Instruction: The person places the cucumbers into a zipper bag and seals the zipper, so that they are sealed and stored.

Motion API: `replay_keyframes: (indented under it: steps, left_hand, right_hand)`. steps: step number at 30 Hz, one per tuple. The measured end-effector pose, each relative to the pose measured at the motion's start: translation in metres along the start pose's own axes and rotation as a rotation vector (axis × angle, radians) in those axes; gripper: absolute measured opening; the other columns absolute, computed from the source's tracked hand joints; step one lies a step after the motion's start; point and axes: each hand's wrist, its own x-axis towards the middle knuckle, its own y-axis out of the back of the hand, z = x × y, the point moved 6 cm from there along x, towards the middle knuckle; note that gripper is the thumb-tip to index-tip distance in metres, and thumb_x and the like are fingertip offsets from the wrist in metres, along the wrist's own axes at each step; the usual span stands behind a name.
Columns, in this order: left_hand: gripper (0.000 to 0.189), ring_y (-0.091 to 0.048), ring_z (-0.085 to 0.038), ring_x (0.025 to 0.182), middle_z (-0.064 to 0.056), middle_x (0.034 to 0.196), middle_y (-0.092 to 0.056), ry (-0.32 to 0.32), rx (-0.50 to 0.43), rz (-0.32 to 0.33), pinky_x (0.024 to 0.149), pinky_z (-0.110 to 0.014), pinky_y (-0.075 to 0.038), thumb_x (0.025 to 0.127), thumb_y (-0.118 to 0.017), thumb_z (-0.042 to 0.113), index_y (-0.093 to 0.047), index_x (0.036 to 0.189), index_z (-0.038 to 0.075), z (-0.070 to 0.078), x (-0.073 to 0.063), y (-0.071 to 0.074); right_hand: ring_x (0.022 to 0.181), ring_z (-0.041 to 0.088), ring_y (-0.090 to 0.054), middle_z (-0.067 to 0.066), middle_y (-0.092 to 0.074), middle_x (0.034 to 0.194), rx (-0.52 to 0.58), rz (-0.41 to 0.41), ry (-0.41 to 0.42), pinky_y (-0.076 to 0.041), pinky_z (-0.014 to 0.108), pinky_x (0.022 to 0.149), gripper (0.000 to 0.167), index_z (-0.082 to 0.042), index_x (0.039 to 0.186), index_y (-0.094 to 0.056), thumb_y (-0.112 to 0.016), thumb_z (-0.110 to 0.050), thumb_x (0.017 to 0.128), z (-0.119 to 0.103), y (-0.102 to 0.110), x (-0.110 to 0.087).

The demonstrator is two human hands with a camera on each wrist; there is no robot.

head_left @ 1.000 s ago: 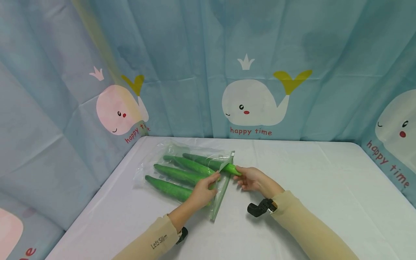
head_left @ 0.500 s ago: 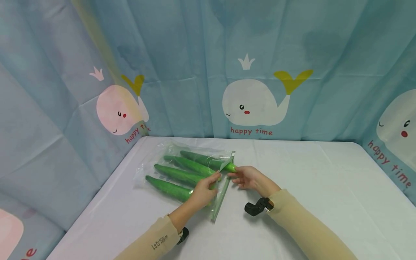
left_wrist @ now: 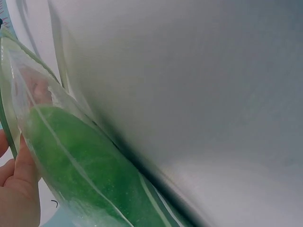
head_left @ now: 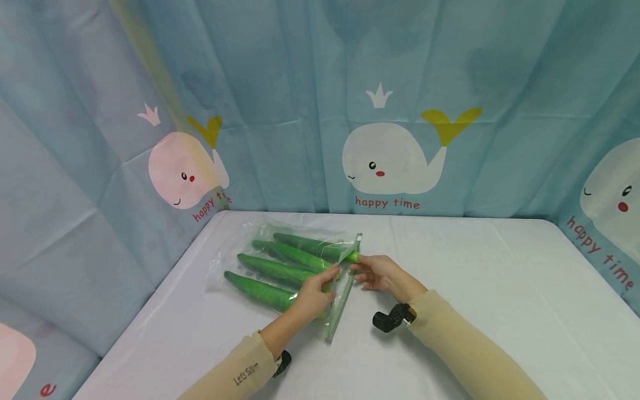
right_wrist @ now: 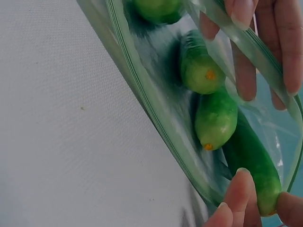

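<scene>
A clear zip bag (head_left: 220, 266) lies on the table with several green cucumbers side by side in it. Its mouth, edged by a green zip strip (head_left: 340, 314), faces right and gapes in the right wrist view. My left hand (head_left: 314, 294) pinches the upper edge of the mouth and holds it up. At the far side of the mouth, my right hand (head_left: 384, 273) grips the pale tip of the farthest cucumber (right_wrist: 255, 161), most of which is inside the bag. Through the film in the left wrist view, the nearest cucumber (left_wrist: 85, 161) shows large.
A white cloth covers the table (head_left: 475, 278). Behind and to the left hangs a blue curtain (head_left: 280, 155) with printed whales. A black wrist camera (head_left: 392, 318) sits below my right wrist.
My right hand has moved a little left, sliding the farthest cucumber deeper into the bag. My left hand stays at the bag's edge.
</scene>
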Motion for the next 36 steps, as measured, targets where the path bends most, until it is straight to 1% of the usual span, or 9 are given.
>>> replay_keyframes:
  steps: [5, 8, 14, 18, 22, 25, 28, 32, 36]
  left_hand:
    - [0.052, -0.038, -0.04, 0.134, -0.018, 0.152, -0.035, 0.001, -0.003, -0.001, 0.106, -0.048, -0.035, 0.088, -0.054, -0.016, -0.044, 0.139, -0.011, 0.0, 0.001, -0.001]
    - [0.052, -0.038, -0.04, 0.134, -0.019, 0.152, -0.035, 0.0, 0.001, -0.004, 0.106, -0.048, -0.036, 0.088, -0.054, -0.016, -0.044, 0.139, -0.011, 0.0, 0.001, 0.0]
    - [0.053, -0.037, -0.04, 0.135, -0.017, 0.153, -0.034, 0.014, 0.003, -0.013, 0.104, -0.048, -0.038, 0.089, -0.055, -0.015, -0.044, 0.14, -0.01, 0.0, 0.001, -0.001]
    - [0.053, -0.038, -0.04, 0.134, -0.017, 0.153, -0.034, 0.02, 0.012, -0.017, 0.104, -0.048, -0.039, 0.089, -0.055, -0.014, -0.044, 0.14, -0.009, 0.0, 0.001, -0.001]
    - [0.053, -0.038, -0.04, 0.134, -0.017, 0.153, -0.034, 0.022, 0.013, -0.017, 0.104, -0.048, -0.038, 0.089, -0.055, -0.014, -0.044, 0.14, -0.009, 0.0, 0.001, -0.001]
    - [0.053, -0.038, -0.04, 0.135, -0.017, 0.153, -0.034, 0.017, 0.002, -0.01, 0.104, -0.047, -0.038, 0.089, -0.055, -0.015, -0.044, 0.14, -0.01, 0.001, 0.001, -0.001]
    - [0.053, -0.038, -0.039, 0.135, -0.017, 0.152, -0.035, 0.011, -0.001, 0.001, 0.105, -0.047, -0.037, 0.088, -0.055, -0.016, -0.044, 0.14, -0.01, 0.0, 0.001, -0.001]
    - [0.053, -0.039, -0.038, 0.135, -0.016, 0.152, -0.035, 0.015, 0.004, 0.008, 0.105, -0.046, -0.037, 0.089, -0.054, -0.015, -0.045, 0.14, -0.008, -0.001, 0.002, -0.002]
    - [0.053, -0.039, -0.038, 0.135, -0.016, 0.153, -0.034, 0.021, 0.013, 0.001, 0.105, -0.045, -0.038, 0.09, -0.054, -0.014, -0.044, 0.141, -0.007, -0.002, 0.005, -0.002]
  right_hand:
    - [0.059, 0.008, -0.062, 0.0, -0.07, 0.083, 0.003, 0.05, 0.004, -0.049, 0.024, 0.055, 0.027, 0.0, 0.12, -0.055, -0.051, -0.021, 0.102, -0.001, -0.001, 0.001]
    - [0.06, 0.008, -0.064, 0.002, -0.071, 0.085, 0.014, 0.068, 0.009, -0.05, 0.024, 0.055, 0.027, 0.001, 0.118, -0.056, -0.052, -0.02, 0.102, -0.001, -0.002, 0.002]
    - [0.064, 0.009, -0.068, 0.007, -0.073, 0.096, 0.019, 0.074, 0.006, -0.052, 0.025, 0.058, 0.032, 0.005, 0.125, -0.054, -0.048, -0.016, 0.103, -0.001, -0.003, 0.004]
    - [0.063, 0.009, -0.068, 0.004, -0.073, 0.09, 0.033, 0.093, 0.004, -0.051, 0.026, 0.058, 0.032, 0.006, 0.125, -0.055, -0.048, -0.015, 0.103, 0.0, -0.004, 0.006]
    - [0.06, 0.008, -0.067, 0.003, -0.074, 0.085, 0.042, 0.123, 0.006, -0.05, 0.024, 0.054, 0.03, 0.004, 0.123, -0.058, -0.053, -0.016, 0.101, -0.002, -0.005, 0.01]
    - [0.059, 0.008, -0.068, 0.007, -0.074, 0.091, 0.048, 0.143, 0.007, -0.05, 0.023, 0.052, 0.03, 0.003, 0.122, -0.06, -0.056, -0.017, 0.099, -0.003, -0.006, 0.013]
    - [0.061, 0.009, -0.069, 0.009, -0.073, 0.098, 0.054, 0.156, 0.01, -0.05, 0.024, 0.053, 0.03, 0.003, 0.12, -0.061, -0.057, -0.017, 0.099, -0.003, -0.007, 0.016]
    - [0.067, 0.011, -0.07, 0.009, -0.074, 0.096, 0.07, 0.147, 0.022, -0.051, 0.026, 0.056, 0.028, 0.002, 0.119, -0.062, -0.053, -0.016, 0.099, -0.005, -0.01, 0.018]
    - [0.074, 0.015, -0.071, 0.007, -0.074, 0.094, 0.072, 0.108, 0.047, -0.052, 0.029, 0.062, 0.027, 0.001, 0.118, -0.061, -0.047, -0.012, 0.099, -0.008, -0.012, 0.017]
